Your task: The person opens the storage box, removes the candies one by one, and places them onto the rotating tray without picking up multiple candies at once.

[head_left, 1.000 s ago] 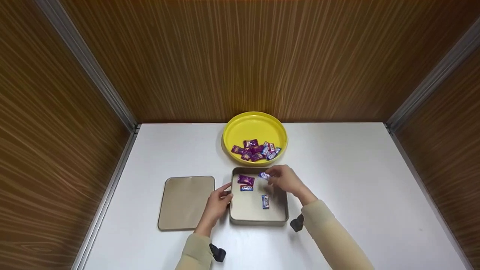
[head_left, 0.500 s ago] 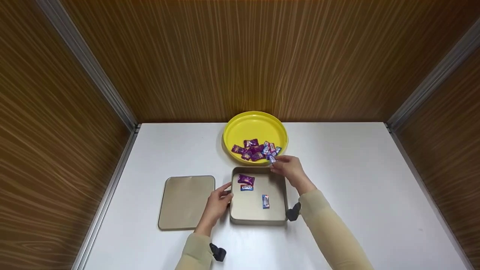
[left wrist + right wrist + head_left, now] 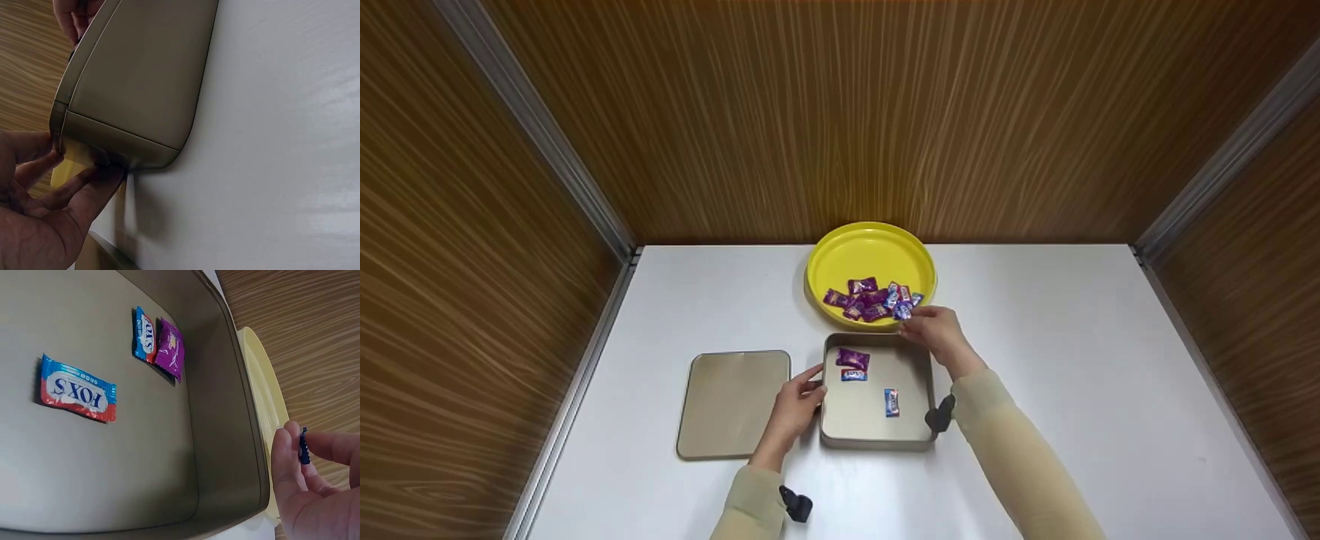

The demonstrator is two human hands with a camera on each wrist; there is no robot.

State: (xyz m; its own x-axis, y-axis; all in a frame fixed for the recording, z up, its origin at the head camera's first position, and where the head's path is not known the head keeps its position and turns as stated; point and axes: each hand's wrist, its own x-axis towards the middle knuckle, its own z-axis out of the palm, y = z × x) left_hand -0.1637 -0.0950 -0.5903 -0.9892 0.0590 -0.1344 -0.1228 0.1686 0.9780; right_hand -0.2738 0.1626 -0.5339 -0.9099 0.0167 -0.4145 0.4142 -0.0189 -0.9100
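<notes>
My right hand point(image 3: 936, 330) pinches a small blue-purple wrapped candy point(image 3: 304, 449) between thumb and fingertips, over the near rim of a yellow round tray point(image 3: 847, 259). Wrapped candies point(image 3: 872, 296), purple ones and blue-and-red ones, lie heaped in the tray's near half. Nearer stands a shallow metal tin point(image 3: 855, 420), open at the top. Inside it are one purple candy point(image 3: 853, 359) and two blue-and-red candies, one beside the purple point(image 3: 145, 336) and one lying apart point(image 3: 79, 391). At the tin's left wall my left hand point(image 3: 793, 409) rests its thumb and fingertips against the outside.
A flat metal lid point(image 3: 733, 405) lies on the white table point(image 3: 1072, 360), left of the tin. Wood-grain panels point(image 3: 870, 112) stand at the back and both sides. The tray sits just behind the tin's far edge.
My right hand has moved from inside the tin's far right part up to the tray's near edge, carrying the candy. The left hand and the tin have stayed in place.
</notes>
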